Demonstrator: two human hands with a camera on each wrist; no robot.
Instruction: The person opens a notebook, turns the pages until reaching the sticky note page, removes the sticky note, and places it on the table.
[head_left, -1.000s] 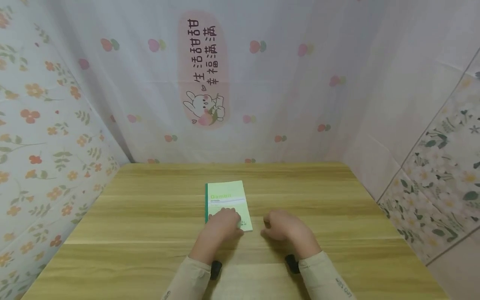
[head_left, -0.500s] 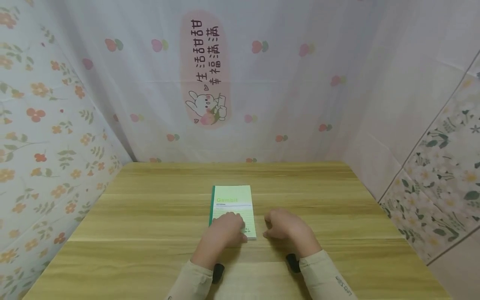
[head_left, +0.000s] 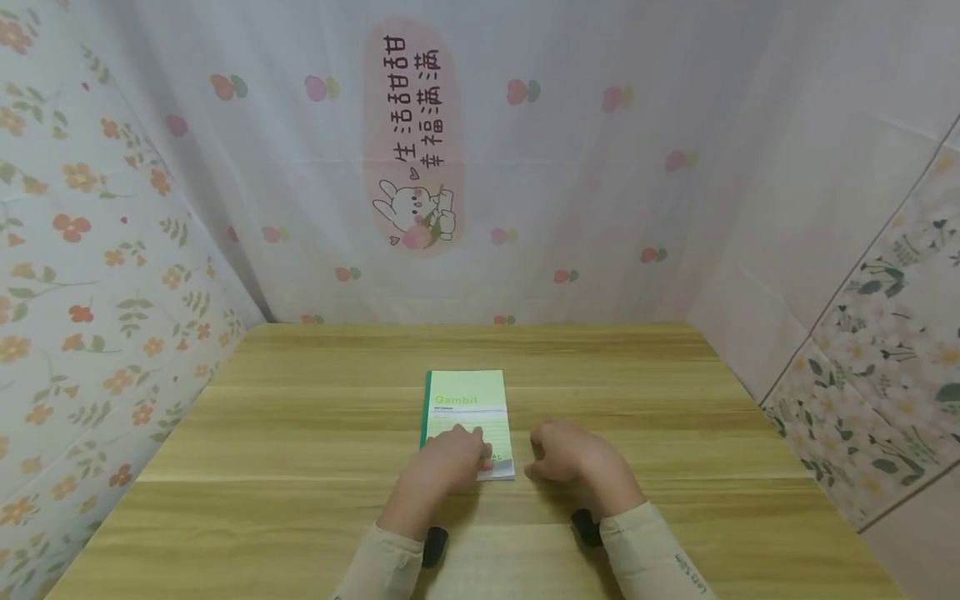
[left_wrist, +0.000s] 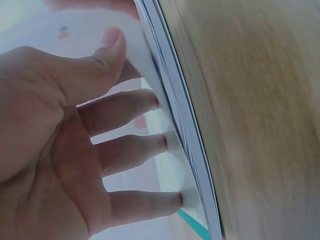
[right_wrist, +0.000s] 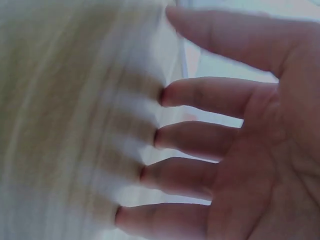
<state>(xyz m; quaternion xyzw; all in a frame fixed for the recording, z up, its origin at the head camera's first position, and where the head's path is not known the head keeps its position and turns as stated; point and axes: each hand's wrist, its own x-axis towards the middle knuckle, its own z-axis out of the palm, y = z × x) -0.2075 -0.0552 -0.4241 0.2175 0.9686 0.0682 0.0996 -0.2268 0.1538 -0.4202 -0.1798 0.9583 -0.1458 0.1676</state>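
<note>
A pale green notebook with a dark green spine lies face up on the wooden table, its cover reading "Gambit". My left hand rests over its lower half. In the left wrist view, the fairly straight fingers touch the cover near the page edge, with the thumb held apart from them. At the notebook's lower right corner a greyish patch shows beside the thumb. To the right of the notebook, my right hand holds nothing, and its extended fingertips touch the tabletop.
The wooden table reaches back to a white curtain with a pink rabbit print. Floral cloths hang at the left and right sides. A black wrist device sits below each sleeve.
The notebook has slid right and slightly toward me under the left hand and lies straighter. Its lower right corner now shows a greyish patch. The right hand stays nearly in place.
</note>
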